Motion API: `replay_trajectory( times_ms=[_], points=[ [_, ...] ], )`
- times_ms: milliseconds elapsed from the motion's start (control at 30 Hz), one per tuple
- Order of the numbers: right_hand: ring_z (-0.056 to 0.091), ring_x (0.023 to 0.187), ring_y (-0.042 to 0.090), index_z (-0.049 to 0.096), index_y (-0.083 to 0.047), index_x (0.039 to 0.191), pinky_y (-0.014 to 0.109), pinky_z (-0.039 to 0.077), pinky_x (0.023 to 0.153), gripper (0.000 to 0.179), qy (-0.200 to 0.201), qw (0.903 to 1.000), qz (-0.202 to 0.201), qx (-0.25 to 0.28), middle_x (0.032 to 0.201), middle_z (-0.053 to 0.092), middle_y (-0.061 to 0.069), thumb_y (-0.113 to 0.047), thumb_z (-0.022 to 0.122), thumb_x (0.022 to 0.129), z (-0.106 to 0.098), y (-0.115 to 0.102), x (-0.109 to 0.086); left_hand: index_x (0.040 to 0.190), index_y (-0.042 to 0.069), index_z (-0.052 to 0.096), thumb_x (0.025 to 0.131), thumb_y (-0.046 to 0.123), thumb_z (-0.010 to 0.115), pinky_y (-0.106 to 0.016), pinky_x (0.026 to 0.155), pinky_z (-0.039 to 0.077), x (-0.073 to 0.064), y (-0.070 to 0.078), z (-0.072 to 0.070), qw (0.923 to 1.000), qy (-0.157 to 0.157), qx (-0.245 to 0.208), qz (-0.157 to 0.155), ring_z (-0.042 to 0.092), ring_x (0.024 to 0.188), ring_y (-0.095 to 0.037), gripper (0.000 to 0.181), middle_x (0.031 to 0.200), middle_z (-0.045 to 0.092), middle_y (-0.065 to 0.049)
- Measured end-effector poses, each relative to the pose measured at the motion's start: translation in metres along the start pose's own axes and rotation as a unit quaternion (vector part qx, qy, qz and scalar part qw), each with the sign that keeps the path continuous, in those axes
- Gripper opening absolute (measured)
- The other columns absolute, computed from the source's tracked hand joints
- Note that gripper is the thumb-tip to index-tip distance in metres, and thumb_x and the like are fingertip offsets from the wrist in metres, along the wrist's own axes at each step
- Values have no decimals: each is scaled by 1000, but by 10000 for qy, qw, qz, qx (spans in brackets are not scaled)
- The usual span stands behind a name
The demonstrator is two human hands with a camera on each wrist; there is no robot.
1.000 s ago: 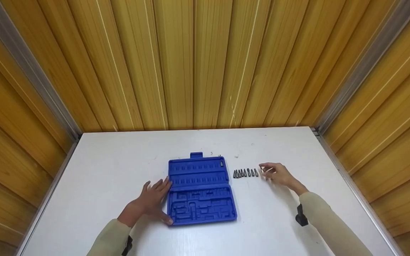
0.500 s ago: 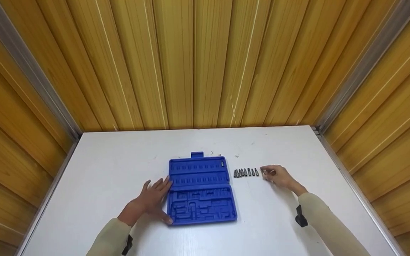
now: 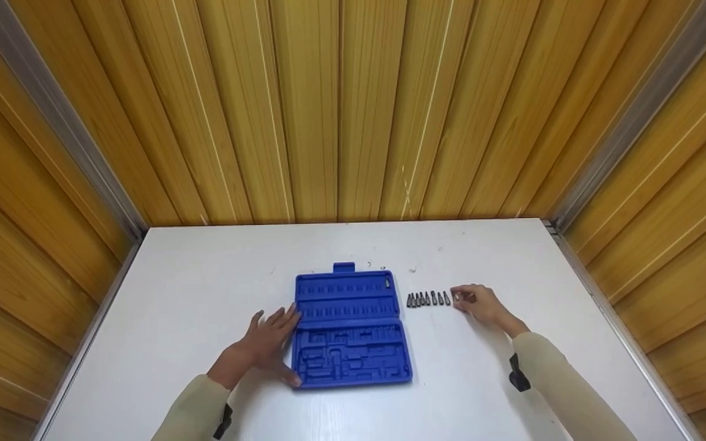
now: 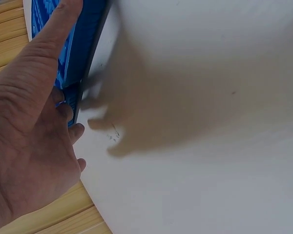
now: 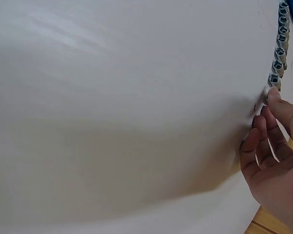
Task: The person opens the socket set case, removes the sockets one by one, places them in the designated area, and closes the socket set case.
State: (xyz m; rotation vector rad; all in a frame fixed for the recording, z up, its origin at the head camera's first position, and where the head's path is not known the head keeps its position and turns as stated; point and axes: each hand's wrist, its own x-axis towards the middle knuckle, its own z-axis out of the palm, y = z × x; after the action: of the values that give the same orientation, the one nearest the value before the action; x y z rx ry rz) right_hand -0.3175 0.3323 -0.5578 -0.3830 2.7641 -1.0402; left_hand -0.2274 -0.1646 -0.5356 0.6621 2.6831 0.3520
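Observation:
A blue plastic tool case lies unfolded on the white table. My left hand rests along its left side, fingers spread on the edge and thumb at the near corner; in the left wrist view the left hand has its thumb on the case wall. To the right of the case stands a row of small metal socket bits, whose hollow ends show in the right wrist view. At the row's right end, my right hand pinches one socket bit between thumb and fingers, which largely hide it.
One small metal piece sits in the upper right slot of the case. The case latch sticks out at the back, with dark specks on the table near it. Yellow wood-look panels wall the table's back and sides.
My right hand has lowered slightly and drawn its fingers closer round the socket bit at the row's right end. The left hand stays on the case. The head view has shifted a little.

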Motion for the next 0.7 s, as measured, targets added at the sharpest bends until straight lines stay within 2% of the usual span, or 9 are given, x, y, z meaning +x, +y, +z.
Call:
replay_trajectory(
  times_ms=[133,200,367,533,700],
  points=[
    [65,85,21,64,11,125,34,54,78,36,-33,9993,-366,38,94,68,15,-4,69,93,-4,2,0,160,-1,24,58,66,91,-70,121,18,0,0,0,10000,-3,-50,-12,25,156,-42,138,170,20,-19],
    [65,84,21,64,12,125,29,53,75,37,-113,9992,-375,103,92,68,16,-4,70,92,-6,3,0,160,-1,24,59,65,91,-70,121,18,0,0,0,10000,16,-79,18,25,155,-42,138,170,20,-20],
    [70,84,32,62,16,125,22,51,68,38,-304,9990,-241,218,93,69,24,0,70,91,-11,2,4,160,-3,24,59,64,91,-71,120,18,-1,1,1,9998,41,-159,81,26,155,-44,138,170,20,-21],
    [71,84,38,60,17,126,20,51,63,36,-500,9979,-233,347,95,69,26,1,66,94,-16,-9,11,160,-2,24,59,63,92,-71,120,17,-1,0,1,9997,31,-235,54,25,155,-44,138,170,19,-21],
    [71,82,34,60,17,126,20,52,64,35,-646,9959,-442,444,96,69,27,-1,64,97,-14,-24,21,160,-1,23,59,63,92,-71,120,16,0,-1,0,9997,-26,-232,19,23,156,-43,138,171,18,-19]
  ],
)
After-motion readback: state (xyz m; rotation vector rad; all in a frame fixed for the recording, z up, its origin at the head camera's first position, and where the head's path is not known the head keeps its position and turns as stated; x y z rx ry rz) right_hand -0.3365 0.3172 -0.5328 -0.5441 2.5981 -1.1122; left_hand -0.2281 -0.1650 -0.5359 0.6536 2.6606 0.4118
